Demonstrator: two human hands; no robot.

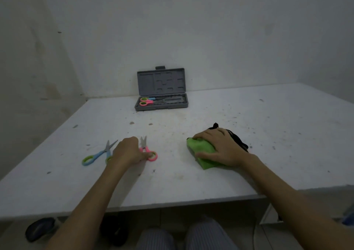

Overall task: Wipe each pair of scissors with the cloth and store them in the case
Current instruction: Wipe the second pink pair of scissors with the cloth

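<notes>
While the left hand (130, 151) pinches the pink scissors (148, 151), blades pointing far, and the right hand (220, 148) grips the green cloth (203, 150) just right, the open case (161, 104) sits far across the worktop (249, 125).

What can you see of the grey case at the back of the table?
The grey case looks like moulded plastic. It stands open at the far edge of the table, its lid upright near the wall, a latch tab on top. The lid's inside has shaped recesses. In the tray lie two pairs of scissors, handles to the left. No hand touches it.
</notes>
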